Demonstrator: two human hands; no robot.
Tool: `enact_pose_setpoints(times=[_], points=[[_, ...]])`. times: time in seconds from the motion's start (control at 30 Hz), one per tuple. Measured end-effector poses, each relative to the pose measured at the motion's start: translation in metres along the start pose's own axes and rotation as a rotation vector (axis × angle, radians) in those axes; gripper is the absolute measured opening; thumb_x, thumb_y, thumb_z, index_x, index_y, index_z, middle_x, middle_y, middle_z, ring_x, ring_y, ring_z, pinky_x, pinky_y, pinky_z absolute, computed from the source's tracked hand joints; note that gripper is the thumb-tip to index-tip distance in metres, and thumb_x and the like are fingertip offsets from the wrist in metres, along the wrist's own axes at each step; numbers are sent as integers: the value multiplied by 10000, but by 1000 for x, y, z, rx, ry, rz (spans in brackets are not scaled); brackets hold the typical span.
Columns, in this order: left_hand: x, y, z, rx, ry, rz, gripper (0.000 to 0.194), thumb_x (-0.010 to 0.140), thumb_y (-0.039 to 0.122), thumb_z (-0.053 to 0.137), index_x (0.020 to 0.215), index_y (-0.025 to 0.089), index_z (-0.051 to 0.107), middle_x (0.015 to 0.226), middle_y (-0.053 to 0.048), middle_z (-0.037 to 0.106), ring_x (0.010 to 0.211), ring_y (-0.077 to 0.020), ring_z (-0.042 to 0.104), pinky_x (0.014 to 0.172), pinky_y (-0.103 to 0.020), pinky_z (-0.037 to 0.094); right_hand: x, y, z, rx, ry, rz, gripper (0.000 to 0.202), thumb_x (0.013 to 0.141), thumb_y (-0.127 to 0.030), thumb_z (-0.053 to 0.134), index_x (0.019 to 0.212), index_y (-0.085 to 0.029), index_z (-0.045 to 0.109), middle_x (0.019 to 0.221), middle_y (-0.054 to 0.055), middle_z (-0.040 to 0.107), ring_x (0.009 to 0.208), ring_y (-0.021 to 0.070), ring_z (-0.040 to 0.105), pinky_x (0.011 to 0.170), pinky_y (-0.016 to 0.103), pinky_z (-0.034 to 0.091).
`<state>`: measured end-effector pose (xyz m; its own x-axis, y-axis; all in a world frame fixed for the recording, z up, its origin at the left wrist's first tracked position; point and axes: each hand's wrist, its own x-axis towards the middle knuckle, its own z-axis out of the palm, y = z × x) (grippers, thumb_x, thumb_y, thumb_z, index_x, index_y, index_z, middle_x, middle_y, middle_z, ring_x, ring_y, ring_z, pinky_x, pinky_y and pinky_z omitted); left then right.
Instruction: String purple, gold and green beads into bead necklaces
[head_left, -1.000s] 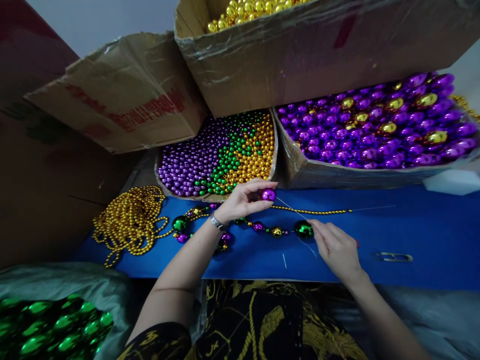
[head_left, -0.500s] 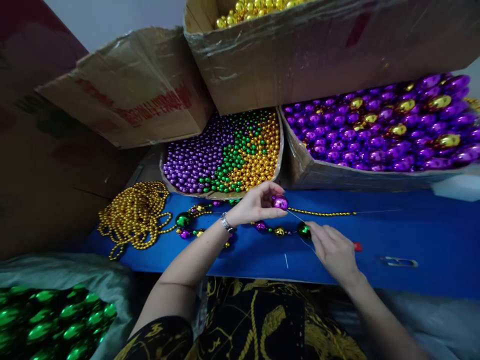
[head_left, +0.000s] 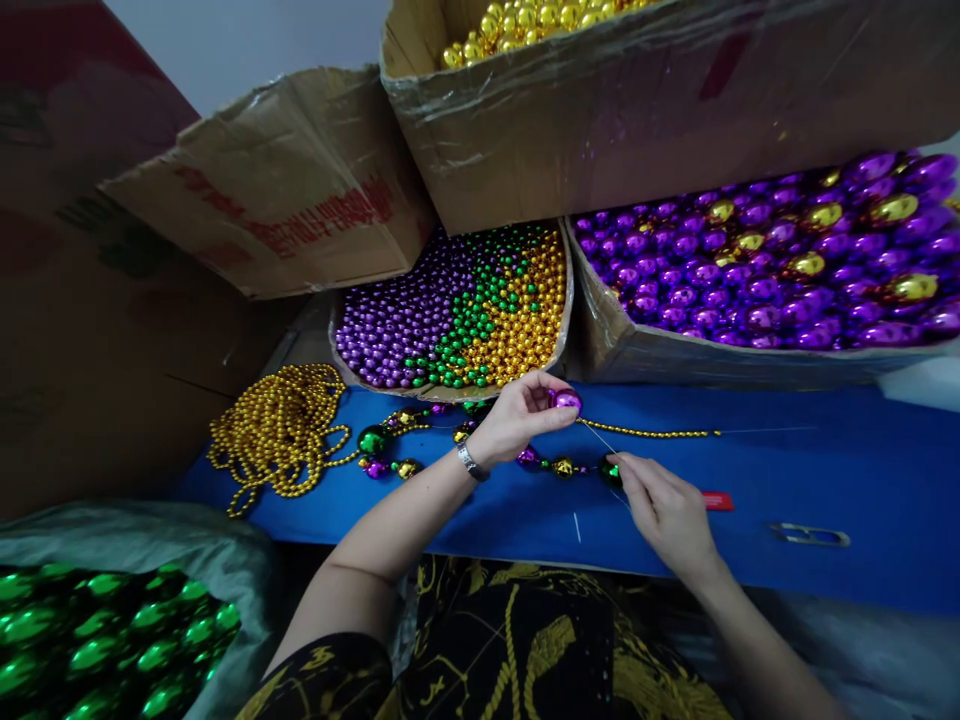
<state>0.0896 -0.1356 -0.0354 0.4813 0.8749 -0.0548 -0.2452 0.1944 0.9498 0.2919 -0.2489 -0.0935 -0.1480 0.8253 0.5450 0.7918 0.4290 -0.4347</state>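
Note:
Between the thumb and fingers of my left hand [head_left: 526,415] is a shiny purple bead [head_left: 567,401]. A thin thread [head_left: 598,437] runs from this bead down to my right hand [head_left: 664,508], whose thumb and fingertips are pinched on it. Right by those fingertips a large green bead [head_left: 610,470] lies on the blue table, partly covered. Left of it stretches a strand of mixed beads [head_left: 562,467] in purple, gold and green, passing behind my left wrist. A string of small gold beads [head_left: 660,433] extends to the right behind my hands.
A heap of gold bead strings [head_left: 277,430] lies at left. Boxes of small mixed beads [head_left: 480,320] and purple beads [head_left: 757,270] line the back. Thread snips [head_left: 810,535] and a red tag [head_left: 718,501] lie at right. A sack of green beads [head_left: 97,640] stands front left.
The view has shifted slightly, so everything sits a little lower and further right. My left hand still holds the purple bead, and my right hand still pinches the thread.

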Motion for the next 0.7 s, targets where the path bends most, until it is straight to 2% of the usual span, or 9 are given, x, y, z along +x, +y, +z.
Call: enact_pose_setpoints(times=[0.17, 0.3, 0.47, 0.63, 0.7], points=[[-2, -1, 1, 66, 41, 51, 458, 594, 277, 880, 912, 135, 583, 831, -23, 653, 728, -84, 605, 678, -209, 495, 1, -1, 4, -218, 60, -58, 198, 950, -155, 521, 1097, -140, 652, 829, 40, 709, 691, 156, 653, 706, 289, 494], [-3, 1, 0, 114, 44, 56, 448, 612, 290, 869, 921, 135, 584, 832, -27, 650, 721, -86, 599, 678, -217, 491, 2, -1, 3, -131, 8, -63, 203, 973, -159, 477, 1085, -134, 644, 890, 45, 712, 747, 133, 659, 711, 252, 484], [-3, 0, 1, 137, 58, 74, 442, 618, 287, 865, 916, 133, 577, 832, -26, 650, 711, -83, 597, 661, -212, 491, 1, 1, 3, -362, 68, -123, 196, 941, -140, 536, 1091, -125, 662, 710, 21, 656, 629, 134, 585, 677, 280, 432], [-3, -2, 0, 136, 79, 63, 459, 598, 282, 875, 914, 133, 578, 837, -29, 656, 723, -87, 605, 677, -220, 499, 1, 1, 3, -410, 70, -164, 196, 930, -141, 557, 1091, -117, 666, 624, 0, 595, 587, 130, 542, 662, 287, 408], [-5, -5, 1, 113, 66, 36, 459, 598, 291, 875, 911, 132, 579, 836, -32, 660, 720, -89, 606, 678, -226, 499, 2, -1, 3, -329, 67, -153, 196, 935, -134, 545, 1098, -114, 653, 679, 11, 627, 609, 129, 560, 676, 279, 422]])
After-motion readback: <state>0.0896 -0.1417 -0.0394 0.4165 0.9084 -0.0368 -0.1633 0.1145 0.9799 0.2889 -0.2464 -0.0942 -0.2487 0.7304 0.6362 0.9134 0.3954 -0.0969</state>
